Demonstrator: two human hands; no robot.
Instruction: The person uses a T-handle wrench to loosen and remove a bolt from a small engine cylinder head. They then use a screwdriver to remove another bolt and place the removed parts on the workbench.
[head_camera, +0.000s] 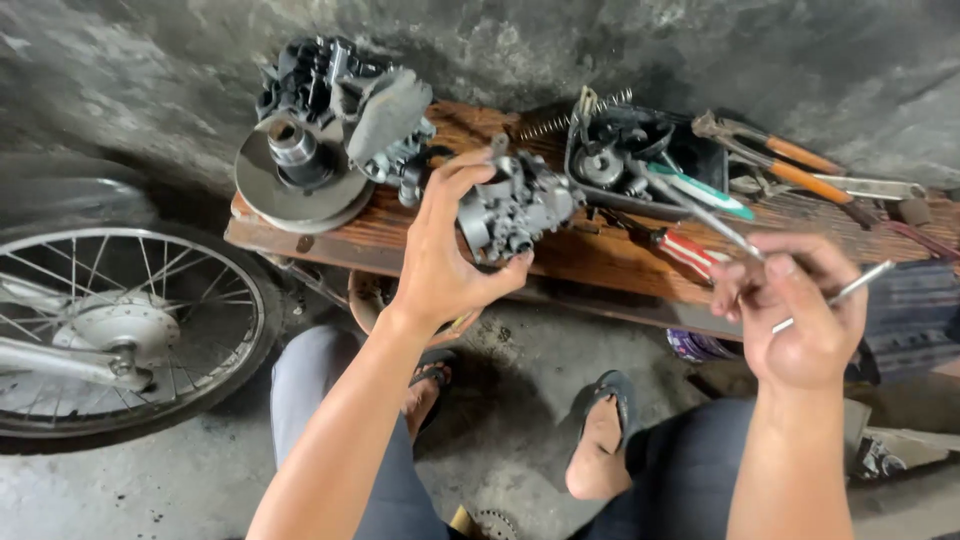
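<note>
My left hand (440, 255) grips a grey metal carburettor (515, 207), holding it up over a wooden bench (590, 255). My right hand (795, 305) is off to the right, fingers closed on thin metal tools: a slim screwdriver shaft (690, 205) pointing up-left towards the tray, and another thin metal rod (860, 283) sticking out to the right. The two hands are apart, with the bench edge between them.
On the bench sit a clutch pulley and engine parts (305, 165), a black tray of small parts (640, 160), a spring (575, 115), a red-handled screwdriver (685, 248) and orange-handled pliers (790, 165). A spoked motorcycle wheel (120, 320) stands at left. My sandalled feet rest on concrete floor.
</note>
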